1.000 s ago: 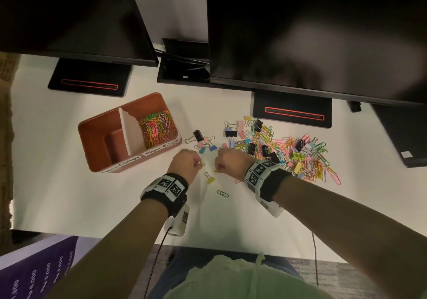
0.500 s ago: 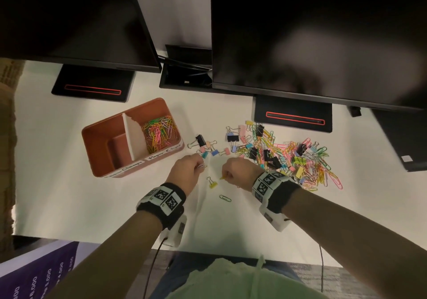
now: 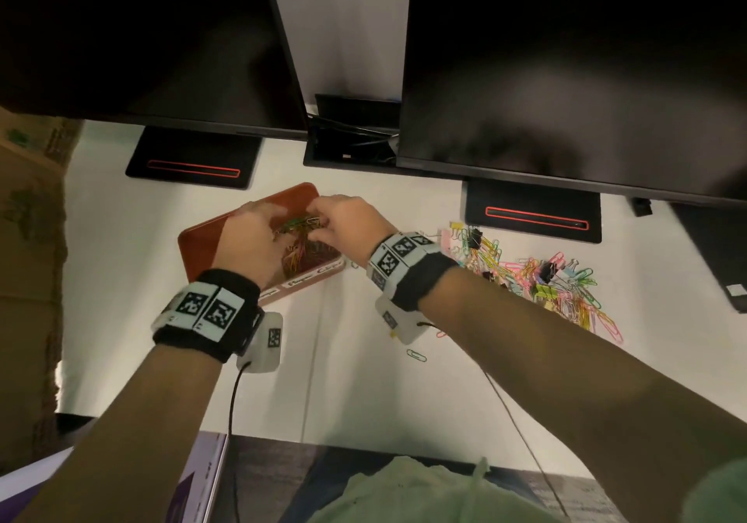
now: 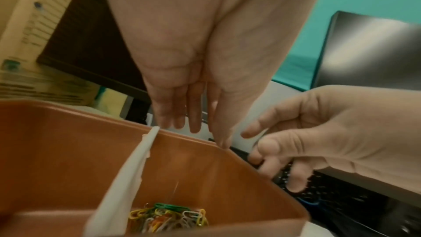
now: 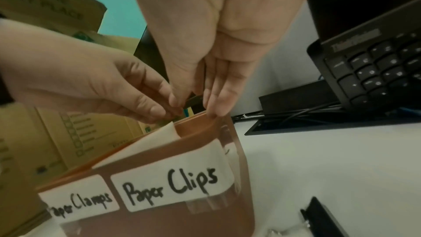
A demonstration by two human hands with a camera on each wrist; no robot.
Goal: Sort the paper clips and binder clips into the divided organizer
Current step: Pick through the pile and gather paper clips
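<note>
The brown divided organizer [image 3: 202,239] stands left of centre on the white desk, with a white divider [image 4: 127,177] in it. Its right compartment, labelled "Paper Clips" [image 5: 170,185], holds coloured paper clips [image 4: 168,217]; the left one is labelled "Paper Clamps" [image 5: 79,203]. Both hands hover over the right compartment. My left hand [image 4: 193,125] points straight fingers down at the far rim and holds nothing. Beside it, my right hand [image 5: 205,104] has its fingers extended and nothing in them. A mixed pile of paper clips and binder clips [image 3: 545,280] lies to the right.
Two dark monitors on black stands [image 3: 533,215] fill the back of the desk, with a cable well between them. A black keyboard [image 5: 376,68] leans behind the organizer. A lone paper clip [image 3: 416,356] lies near the front. Cardboard boxes [image 3: 28,239] stand at the left.
Both hands have moved from the desk near the pile up and left over the organizer's right compartment, and their pinching fingers have opened. The head view has shifted closer.
</note>
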